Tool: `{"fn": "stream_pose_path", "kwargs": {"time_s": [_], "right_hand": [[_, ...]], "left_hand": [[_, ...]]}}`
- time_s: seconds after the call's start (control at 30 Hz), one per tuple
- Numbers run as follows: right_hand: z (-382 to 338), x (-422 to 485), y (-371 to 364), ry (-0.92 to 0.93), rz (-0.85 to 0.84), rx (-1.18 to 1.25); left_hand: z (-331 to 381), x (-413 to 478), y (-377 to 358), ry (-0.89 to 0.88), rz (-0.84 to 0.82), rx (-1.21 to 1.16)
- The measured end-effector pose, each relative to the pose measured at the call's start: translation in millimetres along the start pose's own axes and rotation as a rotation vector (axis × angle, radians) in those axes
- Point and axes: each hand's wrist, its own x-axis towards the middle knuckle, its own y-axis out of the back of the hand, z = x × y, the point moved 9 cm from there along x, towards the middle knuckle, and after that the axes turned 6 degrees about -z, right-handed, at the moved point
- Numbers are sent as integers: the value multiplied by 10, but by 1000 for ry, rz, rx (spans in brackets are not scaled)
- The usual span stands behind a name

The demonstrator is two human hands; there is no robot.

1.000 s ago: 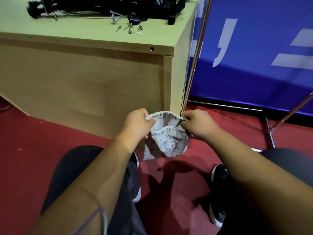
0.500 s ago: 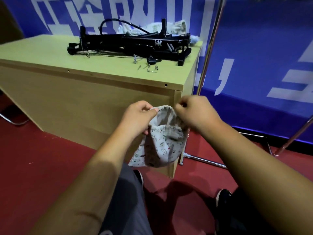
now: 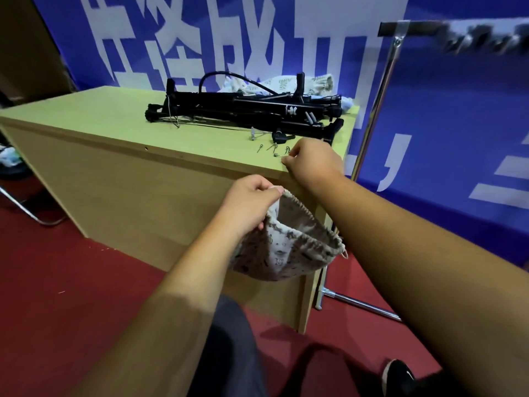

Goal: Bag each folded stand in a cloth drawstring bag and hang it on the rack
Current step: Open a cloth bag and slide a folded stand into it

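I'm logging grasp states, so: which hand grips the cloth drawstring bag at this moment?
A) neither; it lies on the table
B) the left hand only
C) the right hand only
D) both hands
B: the left hand pinches the rim of the cloth drawstring bag, which hangs open below it, while the right hand is up at the edge of the table by the small metal hooks.
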Motion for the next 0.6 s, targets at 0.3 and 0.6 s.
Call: {"fn": "stream_pose_path", "kwargs": {"time_s": [0.3,0.6], "right_hand": [[40,164,-99,-165,-108,39],[-210,-26,-96,55,-265,-316]], "left_hand": [[-93,67,7,32,-6,-4],[-88,8,-176,57,-43,-6]]}}
